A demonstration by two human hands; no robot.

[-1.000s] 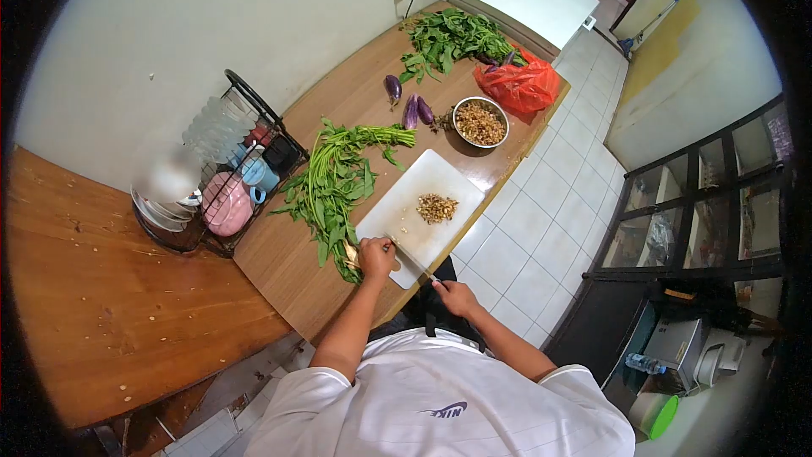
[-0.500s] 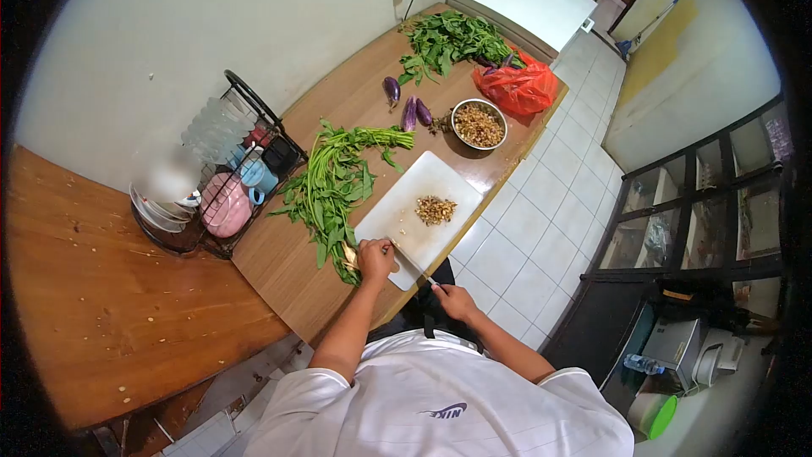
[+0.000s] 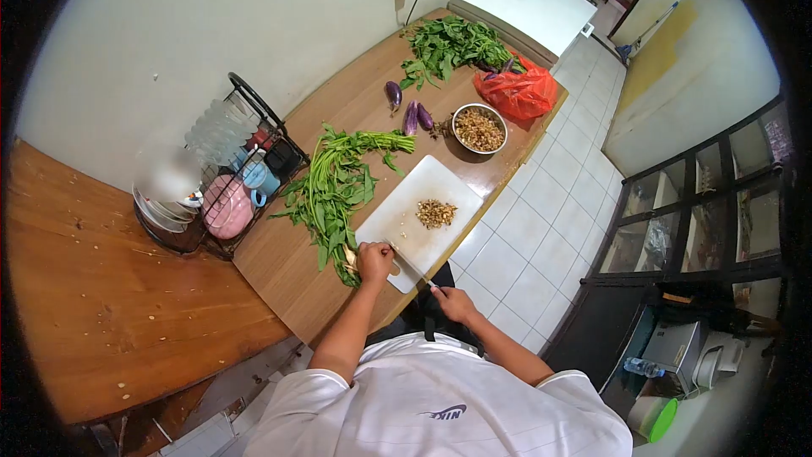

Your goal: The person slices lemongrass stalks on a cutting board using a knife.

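My right hand [image 3: 455, 303] is closed round the handle of a knife [image 3: 412, 266], whose blade reaches over the near end of the white cutting board [image 3: 404, 206]. On that same end rests my left hand [image 3: 375, 261], its fingers closed by the blade tip on something I cannot make out. A pile of chopped brown pieces [image 3: 436, 213] lies mid-board, with small bits nearer the hand. Leafy green stems [image 3: 326, 190] spread along the board's left side. A pale piece [image 3: 349, 257] sits among the leaves beside my left hand.
Behind the board stand a metal bowl of chopped pieces [image 3: 480, 129], purple eggplants [image 3: 411, 118], more greens [image 3: 448, 44] and a red plastic bag [image 3: 520, 91]. A black dish rack [image 3: 279, 131] holds glasses and cups at the left. Glass-fronted shelves [image 3: 710, 203] line the right.
The view has shifted very slightly. Both hands, the knife and the chopped pile look almost the same as before.
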